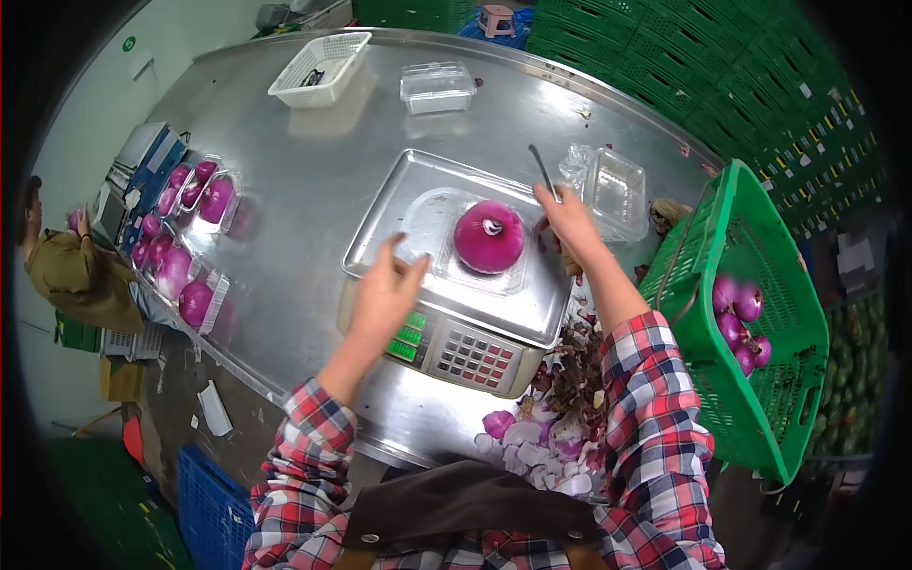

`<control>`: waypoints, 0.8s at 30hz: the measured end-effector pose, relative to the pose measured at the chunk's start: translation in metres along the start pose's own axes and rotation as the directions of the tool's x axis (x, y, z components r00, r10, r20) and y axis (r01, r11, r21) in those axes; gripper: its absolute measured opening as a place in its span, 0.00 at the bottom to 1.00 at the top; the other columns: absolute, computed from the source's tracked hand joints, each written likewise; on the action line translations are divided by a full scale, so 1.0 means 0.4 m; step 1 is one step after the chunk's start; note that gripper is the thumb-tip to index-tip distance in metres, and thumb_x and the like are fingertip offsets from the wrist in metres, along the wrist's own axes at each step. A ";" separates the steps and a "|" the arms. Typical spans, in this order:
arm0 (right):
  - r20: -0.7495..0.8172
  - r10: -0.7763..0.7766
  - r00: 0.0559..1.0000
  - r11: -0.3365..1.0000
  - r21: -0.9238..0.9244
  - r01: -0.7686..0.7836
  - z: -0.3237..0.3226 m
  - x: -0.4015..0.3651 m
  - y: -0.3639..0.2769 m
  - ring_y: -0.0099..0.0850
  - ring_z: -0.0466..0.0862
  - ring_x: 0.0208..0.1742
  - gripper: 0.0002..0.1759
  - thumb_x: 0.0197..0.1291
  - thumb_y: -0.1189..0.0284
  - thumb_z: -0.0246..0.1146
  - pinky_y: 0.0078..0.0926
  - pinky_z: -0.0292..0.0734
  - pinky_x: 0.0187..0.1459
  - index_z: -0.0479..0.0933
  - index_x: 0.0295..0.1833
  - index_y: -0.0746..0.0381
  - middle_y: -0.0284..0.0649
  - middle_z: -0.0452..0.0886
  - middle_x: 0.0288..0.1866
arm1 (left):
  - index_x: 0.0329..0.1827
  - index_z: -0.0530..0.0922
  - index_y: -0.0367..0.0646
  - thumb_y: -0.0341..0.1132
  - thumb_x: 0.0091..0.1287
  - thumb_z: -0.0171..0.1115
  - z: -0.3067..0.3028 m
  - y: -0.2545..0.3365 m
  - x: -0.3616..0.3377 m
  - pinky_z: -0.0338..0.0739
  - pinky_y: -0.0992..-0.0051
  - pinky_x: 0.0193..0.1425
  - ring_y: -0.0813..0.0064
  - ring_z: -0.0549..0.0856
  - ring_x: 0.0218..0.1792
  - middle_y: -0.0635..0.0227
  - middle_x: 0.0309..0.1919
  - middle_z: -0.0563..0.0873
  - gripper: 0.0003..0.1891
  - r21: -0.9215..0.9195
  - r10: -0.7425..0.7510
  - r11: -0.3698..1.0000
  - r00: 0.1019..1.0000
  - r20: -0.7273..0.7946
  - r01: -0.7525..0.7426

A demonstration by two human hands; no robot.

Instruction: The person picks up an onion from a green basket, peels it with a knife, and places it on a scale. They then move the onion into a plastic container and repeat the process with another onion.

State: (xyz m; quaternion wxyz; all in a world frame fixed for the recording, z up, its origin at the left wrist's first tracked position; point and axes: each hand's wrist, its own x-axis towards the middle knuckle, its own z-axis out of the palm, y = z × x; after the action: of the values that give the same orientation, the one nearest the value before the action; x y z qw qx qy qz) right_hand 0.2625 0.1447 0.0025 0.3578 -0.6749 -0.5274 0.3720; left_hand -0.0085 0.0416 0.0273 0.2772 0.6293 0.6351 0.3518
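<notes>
A peeled red onion (pixel 488 237) sits in a clear plastic tray (pixel 459 273) on the steel pan of a weighing scale (pixel 418 204). My left hand (pixel 388 290) hovers over the pan's left side with fingers apart and nothing in it. On the other side, my right hand (pixel 567 223) is closed around a knife (pixel 541 169), its thin blade pointing up and away from me. Part of the right-hand fingers is hidden. Below that hand lies a heap of onion skins (pixel 575 380).
A green crate (pixel 750 408) with several red onions stands at the right. Packed onions (pixel 171 271) line the table's left edge, near another person (pixel 81 266). Clear containers (pixel 616 195) and a white basket (pixel 323 71) lie farther back.
</notes>
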 end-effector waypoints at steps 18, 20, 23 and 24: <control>0.552 -0.154 0.819 0.973 0.228 0.029 0.390 -0.262 -0.398 0.18 0.64 0.09 0.26 0.59 0.69 0.56 0.18 0.59 0.10 0.63 0.59 0.72 0.36 0.74 0.20 | 0.64 0.58 0.36 0.28 0.67 0.45 -0.345 -0.248 -0.161 0.78 0.74 0.19 0.68 0.82 0.18 0.51 0.24 0.81 0.22 -0.819 -0.410 0.489 0.908 0.087 0.299; 0.647 -0.107 0.755 0.968 0.241 -0.069 0.516 -0.304 -0.398 0.18 0.65 0.09 0.27 0.58 0.69 0.57 0.18 0.60 0.11 0.63 0.61 0.71 0.39 0.78 0.23 | 0.63 0.59 0.36 0.27 0.66 0.44 -0.402 -0.326 -0.195 0.78 0.74 0.18 0.67 0.82 0.18 0.50 0.24 0.81 0.21 -0.773 -0.486 0.546 0.874 0.021 0.322; 0.767 0.033 0.641 0.919 0.229 -0.321 0.667 -0.328 -0.351 0.19 0.65 0.11 0.30 0.58 0.71 0.56 0.19 0.62 0.12 0.57 0.64 0.70 0.41 0.81 0.35 | 0.63 0.60 0.37 0.25 0.66 0.43 -0.449 -0.443 -0.195 0.78 0.73 0.18 0.65 0.83 0.18 0.48 0.24 0.81 0.21 -0.711 -0.540 0.587 0.842 0.014 0.388; 0.782 0.033 0.623 0.862 0.293 -0.413 0.703 -0.334 -0.334 0.19 0.65 0.11 0.31 0.58 0.72 0.56 0.19 0.62 0.12 0.54 0.65 0.69 0.40 0.81 0.39 | 0.63 0.60 0.38 0.24 0.66 0.42 -0.444 -0.487 -0.189 0.79 0.73 0.18 0.64 0.83 0.19 0.48 0.24 0.81 0.21 -0.697 -0.563 0.584 0.826 0.020 0.416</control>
State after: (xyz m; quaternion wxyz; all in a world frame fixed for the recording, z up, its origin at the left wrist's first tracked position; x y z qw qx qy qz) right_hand -0.0667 0.0645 0.0049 0.1997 -0.4193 -0.4364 0.7706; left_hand -0.2633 -0.0434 -0.0280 0.5056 0.2444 0.6367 0.5285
